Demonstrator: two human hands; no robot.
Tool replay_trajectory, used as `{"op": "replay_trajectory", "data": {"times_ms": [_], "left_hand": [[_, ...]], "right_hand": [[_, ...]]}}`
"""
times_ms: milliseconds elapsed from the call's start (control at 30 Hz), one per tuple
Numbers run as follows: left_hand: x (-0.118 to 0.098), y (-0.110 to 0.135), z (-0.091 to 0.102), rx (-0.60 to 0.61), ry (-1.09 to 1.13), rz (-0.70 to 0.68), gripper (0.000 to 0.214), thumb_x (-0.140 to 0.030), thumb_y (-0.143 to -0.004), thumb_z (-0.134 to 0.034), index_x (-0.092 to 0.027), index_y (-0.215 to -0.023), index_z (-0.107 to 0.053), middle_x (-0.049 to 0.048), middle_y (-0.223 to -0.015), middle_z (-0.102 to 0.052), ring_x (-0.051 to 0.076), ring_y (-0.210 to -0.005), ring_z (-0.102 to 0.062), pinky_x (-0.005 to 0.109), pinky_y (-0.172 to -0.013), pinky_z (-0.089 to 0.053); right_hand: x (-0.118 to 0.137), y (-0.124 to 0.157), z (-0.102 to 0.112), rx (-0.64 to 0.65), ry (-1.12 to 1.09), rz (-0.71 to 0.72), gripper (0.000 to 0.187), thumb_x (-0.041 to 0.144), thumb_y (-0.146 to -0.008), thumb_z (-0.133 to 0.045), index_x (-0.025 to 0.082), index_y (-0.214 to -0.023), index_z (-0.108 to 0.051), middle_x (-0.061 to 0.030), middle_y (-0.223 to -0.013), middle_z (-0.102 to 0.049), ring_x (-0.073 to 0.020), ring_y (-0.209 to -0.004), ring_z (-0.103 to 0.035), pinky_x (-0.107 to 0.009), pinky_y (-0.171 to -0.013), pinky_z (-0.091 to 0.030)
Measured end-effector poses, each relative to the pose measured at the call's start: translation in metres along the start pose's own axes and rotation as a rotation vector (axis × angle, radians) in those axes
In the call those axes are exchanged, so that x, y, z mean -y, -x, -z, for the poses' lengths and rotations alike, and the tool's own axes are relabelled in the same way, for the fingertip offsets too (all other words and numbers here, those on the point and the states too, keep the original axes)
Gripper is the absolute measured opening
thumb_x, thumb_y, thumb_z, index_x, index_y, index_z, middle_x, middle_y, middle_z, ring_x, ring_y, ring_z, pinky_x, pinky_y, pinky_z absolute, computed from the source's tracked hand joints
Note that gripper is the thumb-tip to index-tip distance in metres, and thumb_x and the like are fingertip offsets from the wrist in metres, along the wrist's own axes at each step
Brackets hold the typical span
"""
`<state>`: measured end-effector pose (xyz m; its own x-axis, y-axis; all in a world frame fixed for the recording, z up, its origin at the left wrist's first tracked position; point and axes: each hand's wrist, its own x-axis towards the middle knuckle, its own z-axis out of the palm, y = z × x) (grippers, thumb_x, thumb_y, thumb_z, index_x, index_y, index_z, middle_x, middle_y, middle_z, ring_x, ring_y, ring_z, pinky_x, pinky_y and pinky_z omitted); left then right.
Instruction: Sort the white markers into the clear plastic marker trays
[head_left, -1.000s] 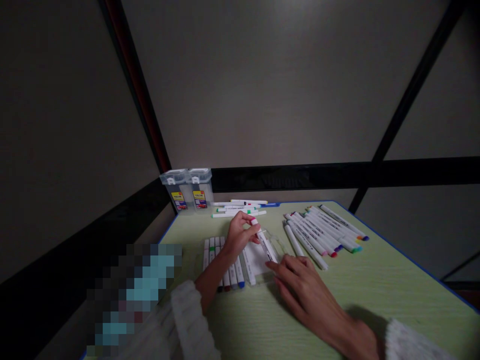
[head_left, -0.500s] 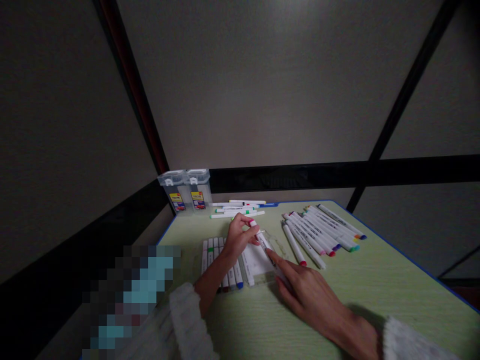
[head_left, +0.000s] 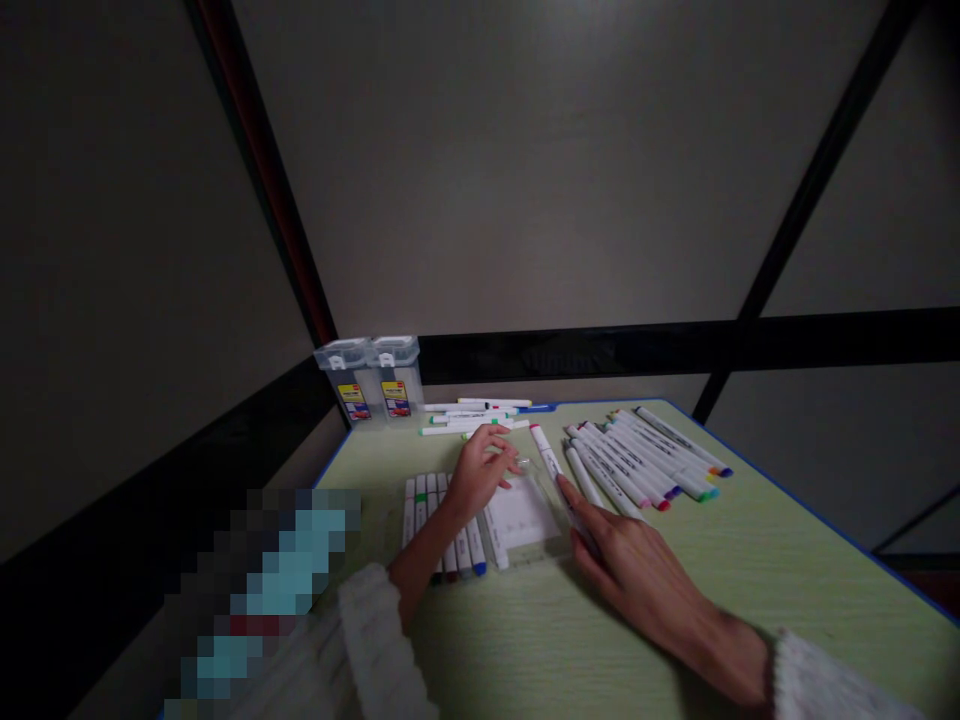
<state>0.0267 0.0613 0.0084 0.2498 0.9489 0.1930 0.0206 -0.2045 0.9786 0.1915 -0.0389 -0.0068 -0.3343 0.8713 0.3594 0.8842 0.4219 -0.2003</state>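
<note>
My right hand grips a white marker with a pink-red end pointing away from me. My left hand hovers over the clear plastic case, fingers apart and nothing in them. Under and beside my left wrist lies a row of white markers with coloured ends, blue, grey and brown among them; the wrist hides part of the row. To the right of the held marker, a large group of white markers lies fanned out on the table.
Two clear lidded boxes with yellow labels stand at the back left. Several more markers lie along the back edge near a blue strip. The pale green table has a blue edge, and wall panels rise behind it.
My left hand has let go of the marker's pink-red end. My right hand has carried that marker a little to the right, away from the case.
</note>
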Motion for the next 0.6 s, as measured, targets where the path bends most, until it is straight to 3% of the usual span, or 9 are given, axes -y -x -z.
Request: {"op": "replay_trajectory", "data": {"times_ms": [400,600], "left_hand": [[0.008,0.0,0.004,-0.016,-0.158,0.047,0.018,-0.012,-0.065,-0.047,-0.016,-0.083,-0.047,-0.0049,-0.068,-0.046,0.004,-0.046,-0.05,0.011,-0.033,-0.038],[0.007,0.0,0.004,-0.038,-0.209,0.051,0.011,-0.011,-0.066,-0.046,-0.015,-0.076,-0.049,-0.0053,-0.064,-0.044,0.003,-0.041,-0.043,0.012,-0.029,-0.034]], "right_hand": [[-0.019,-0.002,-0.002,0.011,0.131,-0.09,0.047,0.018,-0.082,-0.032,0.005,-0.127,-0.037,-0.0159,-0.077,-0.066,-0.0267,-0.073,-0.063,-0.038,-0.066,-0.047],[-0.019,-0.003,0.0,0.05,0.203,-0.123,0.048,0.017,-0.082,-0.035,0.006,-0.128,-0.038,-0.0189,-0.091,-0.065,-0.028,-0.08,-0.063,-0.036,-0.065,-0.047]]}}
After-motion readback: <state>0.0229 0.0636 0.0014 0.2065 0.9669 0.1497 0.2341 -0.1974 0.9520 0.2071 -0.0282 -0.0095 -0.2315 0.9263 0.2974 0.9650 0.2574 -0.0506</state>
